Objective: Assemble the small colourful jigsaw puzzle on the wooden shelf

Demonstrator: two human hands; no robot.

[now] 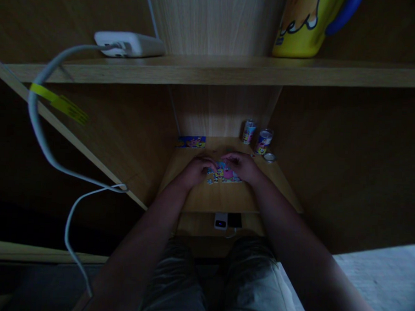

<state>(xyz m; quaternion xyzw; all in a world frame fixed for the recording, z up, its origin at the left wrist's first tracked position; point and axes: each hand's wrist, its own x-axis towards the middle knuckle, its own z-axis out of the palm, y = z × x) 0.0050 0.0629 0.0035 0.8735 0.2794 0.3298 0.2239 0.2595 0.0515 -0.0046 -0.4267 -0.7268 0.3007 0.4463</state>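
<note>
A colourful cartoon jigsaw puzzle, partly joined, lies flat on the wooden desk board between my two hands. My left hand is at its left side, fingers bent inward and drawn together at the puzzle's edge. Over the puzzle's upper right part, my right hand has its fingers curled together, pointing left. Whatever is between the fingertips of either hand is too small and dark to make out. Just below the puzzle's left corner sits a loose puzzle piece.
Behind stand a slim printed can and a wider one, with a round lid beside it. A blue picture card lies back left. An upper shelf holds a white charger with a hanging cable and a yellow mug.
</note>
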